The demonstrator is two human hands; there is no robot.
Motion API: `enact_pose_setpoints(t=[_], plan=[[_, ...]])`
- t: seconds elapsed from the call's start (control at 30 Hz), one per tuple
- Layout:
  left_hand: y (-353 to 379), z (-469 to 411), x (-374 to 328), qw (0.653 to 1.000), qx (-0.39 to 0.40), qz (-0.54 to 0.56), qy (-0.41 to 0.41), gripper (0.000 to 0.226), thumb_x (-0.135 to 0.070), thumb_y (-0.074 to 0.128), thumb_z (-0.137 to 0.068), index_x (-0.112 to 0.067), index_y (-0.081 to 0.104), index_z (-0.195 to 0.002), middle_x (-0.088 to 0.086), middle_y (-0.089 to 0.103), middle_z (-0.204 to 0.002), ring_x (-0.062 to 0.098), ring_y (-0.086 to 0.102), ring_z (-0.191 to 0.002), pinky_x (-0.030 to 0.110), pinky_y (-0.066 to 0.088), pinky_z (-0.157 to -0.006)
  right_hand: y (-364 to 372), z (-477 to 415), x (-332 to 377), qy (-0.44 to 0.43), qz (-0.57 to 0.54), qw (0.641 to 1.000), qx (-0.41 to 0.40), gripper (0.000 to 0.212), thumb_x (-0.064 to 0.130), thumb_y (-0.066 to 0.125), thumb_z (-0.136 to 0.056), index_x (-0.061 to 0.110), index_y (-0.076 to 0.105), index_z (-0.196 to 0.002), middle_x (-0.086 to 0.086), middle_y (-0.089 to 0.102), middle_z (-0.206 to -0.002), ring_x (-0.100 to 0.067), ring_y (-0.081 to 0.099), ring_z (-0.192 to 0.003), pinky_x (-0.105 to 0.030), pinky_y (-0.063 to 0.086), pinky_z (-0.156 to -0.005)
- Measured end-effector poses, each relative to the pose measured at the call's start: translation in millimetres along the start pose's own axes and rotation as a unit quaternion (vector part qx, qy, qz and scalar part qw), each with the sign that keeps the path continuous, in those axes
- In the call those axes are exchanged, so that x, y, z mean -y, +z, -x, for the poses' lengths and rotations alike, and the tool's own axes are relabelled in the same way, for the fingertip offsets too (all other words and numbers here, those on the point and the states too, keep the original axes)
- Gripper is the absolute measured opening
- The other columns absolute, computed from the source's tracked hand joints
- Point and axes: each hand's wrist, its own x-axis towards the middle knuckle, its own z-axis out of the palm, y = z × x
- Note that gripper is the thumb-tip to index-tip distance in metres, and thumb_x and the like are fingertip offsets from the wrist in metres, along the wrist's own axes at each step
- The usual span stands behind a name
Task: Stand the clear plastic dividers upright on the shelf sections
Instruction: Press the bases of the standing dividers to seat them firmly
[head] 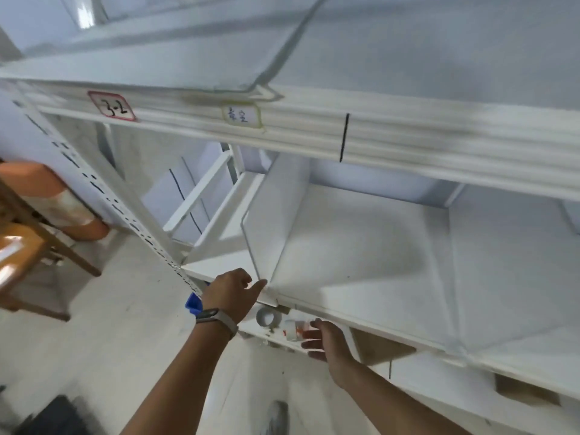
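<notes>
We are looking up at a white metal rack, and one clear plastic divider (pixel 270 221) stands on the middle shelf (pixel 361 268), roughly upright though leaning a little in this tilted view. Its rear edge runs back toward twelve o'clock and its front lower corner meets the shelf lip at about six o'clock of the panel.

Our left hand (pixel 230 291) sits at seven o'clock from the divider, fingers loosely curled with the forefinger stretched out so its tip touches the front lower corner. It grips nothing. Our right hand (pixel 326 340) is below the shelf lip at about five o'clock from that corner, open with the fingers spread, close to a small clear tape roll (pixel 295 329) and a grey tape roll (pixel 268 318) on the shelf beneath; whether it touches either we cannot tell through the blur.

We judge the divider to be light, thin and fairly stiff, with smooth faces that would slip under a flat palm and a sheet that would flex if pushed mid-face. The better hold looks to be a pinch on the front vertical edge, low down near the corner, with the other hand steadying the top edge at twelve o'clock, since a narrow foot tips easily sideways toward three or nine o'clock.
</notes>
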Motion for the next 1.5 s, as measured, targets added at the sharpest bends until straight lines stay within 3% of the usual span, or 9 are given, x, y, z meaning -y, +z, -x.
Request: enact_pose_setpoints(t=[0.27, 0.47, 0.57, 0.77, 0.87, 1.03, 1.2, 1.4, 1.5], plan=[[11.7, -27.7, 10.8, 0.981, 0.157, -0.068, 0.09, 0.055, -0.059, 0.061, -0.078, -0.028, 0.057, -0.123, 0.001, 0.07, -0.111, 0.023, 0.065, -0.1, 0.036, 0.054, -0.082, 93.0, -11.0, 11.0, 0.075, -0.05, 0.995, 0.041, 0.038, 0.056, 0.054, -0.093, 0.02, 0.06, -0.097, -0.013, 0.069, -0.11, -0.032, 0.072, -0.089, -0.04, 0.058, -0.072], [29.0, -38.2, 13.9, 0.966, 0.182, -0.104, 0.151, 0.031, -0.041, 0.057, -0.088, -0.021, 0.065, -0.109, 0.003, 0.069, -0.112, 0.025, 0.065, -0.103, 0.036, 0.053, -0.085, 124.5, -36.7, 11.5, 0.081, -0.12, 0.988, 0.05, 0.06, 0.07, 0.059, -0.079, 0.02, 0.068, -0.112, -0.011, 0.072, -0.113, -0.031, 0.07, -0.101, -0.055, 0.054, -0.092], [33.7, -44.0, 13.5, 0.963, 0.17, -0.122, 0.171, 0.027, -0.037, 0.054, -0.09, -0.019, 0.067, -0.104, 0.004, 0.07, -0.108, 0.025, 0.065, -0.101, 0.035, 0.053, -0.083, 129.6, -43.3, 12.7, 0.083, -0.175, 0.98, 0.042, 0.056, 0.064, 0.062, -0.082, 0.016, 0.07, -0.111, -0.008, 0.072, -0.11, -0.026, 0.07, -0.095, -0.047, 0.051, -0.096], [36.8, -47.1, 22.1, 0.952, 0.134, -0.157, 0.224, 0.03, -0.04, 0.051, -0.093, -0.017, 0.068, -0.1, 0.004, 0.065, -0.102, 0.025, 0.063, -0.098, 0.039, 0.054, -0.08, 135.5, -46.4, 17.1, 0.065, -0.302, 0.951, -0.003, 0.021, 0.029, 0.068, -0.087, 0.01, 0.07, -0.079, -0.011, 0.061, -0.072, -0.016, 0.041, -0.042, -0.031, 0.052, -0.071], [40.3, -46.0, 24.0, 0.95, 0.11, -0.157, 0.244, 0.027, -0.037, 0.051, -0.094, -0.014, 0.066, -0.096, 0.005, 0.063, -0.099, 0.025, 0.06, -0.099, 0.039, 0.054, -0.076, 137.3, -47.7, 16.9, 0.051, -0.349, 0.936, 0.008, 0.031, 0.022, 0.066, -0.088, 0.009, 0.059, -0.06, -0.007, 0.041, -0.055, -0.013, 0.027, -0.03, -0.027, 0.032, -0.054], [37.5, -39.9, 20.5, 0.952, 0.069, -0.134, 0.265, 0.016, -0.018, 0.06, -0.091, -0.005, 0.069, -0.087, 0.012, 0.066, -0.089, 0.031, 0.063, -0.087, 0.038, 0.05, -0.067, 138.6, -52.0, 11.0, 0.033, -0.384, 0.923, -0.008, 0.014, 0.013, 0.07, -0.086, 0.009, 0.068, -0.072, -0.006, 0.044, -0.051, -0.014, 0.023, -0.035, -0.027, 0.02, -0.055], [44.3, -45.7, 21.3, 0.945, 0.078, -0.15, 0.279, 0.034, -0.01, 0.093, -0.047, -0.012, 0.059, -0.044, 0.003, 0.054, -0.047, 0.024, 0.056, -0.044, 0.027, 0.045, -0.033, 137.2, -58.1, 8.9, 0.041, -0.373, 0.926, -0.033, 0.01, 0.016, 0.073, -0.083, 0.01, 0.072, -0.075, -0.007, 0.05, -0.056, -0.015, 0.028, -0.041, -0.026, 0.026, -0.053], [42.6, -42.7, 17.5, 0.938, 0.109, -0.172, 0.279, 0.023, -0.01, 0.082, -0.067, -0.007, 0.064, -0.053, 0.007, 0.061, -0.055, 0.028, 0.061, -0.061, 0.031, 0.051, -0.048, 129.4, -59.3, 6.9, 0.045, -0.306, 0.95, -0.032, 0.028, 0.028, 0.076, -0.083, 0.006, 0.071, -0.1, -0.011, 0.074, -0.087, -0.019, 0.07, -0.069, -0.031, 0.054, -0.071], [44.6, -43.8, 16.2, 0.94, 0.096, -0.16, 0.286, 0.032, -0.018, 0.091, -0.053, -0.012, 0.061, -0.045, 0.001, 0.055, -0.047, 0.023, 0.059, -0.051, 0.027, 0.046, -0.039, 128.2, -59.3, 6.6, 0.05, -0.307, 0.95, -0.039, 0.035, 0.034, 0.083, -0.068, 0.01, 0.074, -0.092, -0.011, 0.066, -0.083, -0.021, 0.059, -0.061, -0.028, 0.046, -0.059]])
